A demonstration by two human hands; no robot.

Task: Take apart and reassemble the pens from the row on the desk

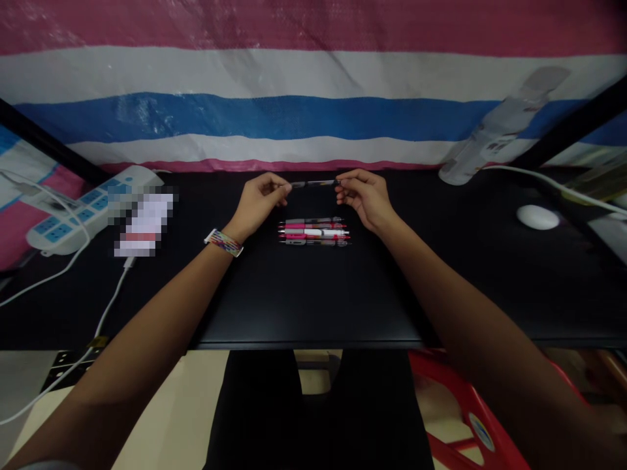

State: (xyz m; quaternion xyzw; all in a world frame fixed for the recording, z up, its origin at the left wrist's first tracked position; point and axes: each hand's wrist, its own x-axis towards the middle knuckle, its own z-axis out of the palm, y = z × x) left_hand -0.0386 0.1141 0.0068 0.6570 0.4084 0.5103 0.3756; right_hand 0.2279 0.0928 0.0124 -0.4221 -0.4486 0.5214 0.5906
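Observation:
A dark, partly clear pen (313, 184) is held level above the black desk, one end in each hand. My left hand (258, 199) pinches its left end with fingertips; a striped band sits on that wrist. My right hand (366, 196) pinches the right end. Just below the hands, several pens (314, 232) lie side by side in a neat row on the desk, pink, white and grey ones among them.
The black desk (304, 300) ends at a front edge near me. A white and blue power strip (83, 212) and a plugged-in blurred device (143, 225) lie at the left. A white mouse (537, 217) and a lying bottle (499, 127) are at the right. A red stool (460, 418) stands below.

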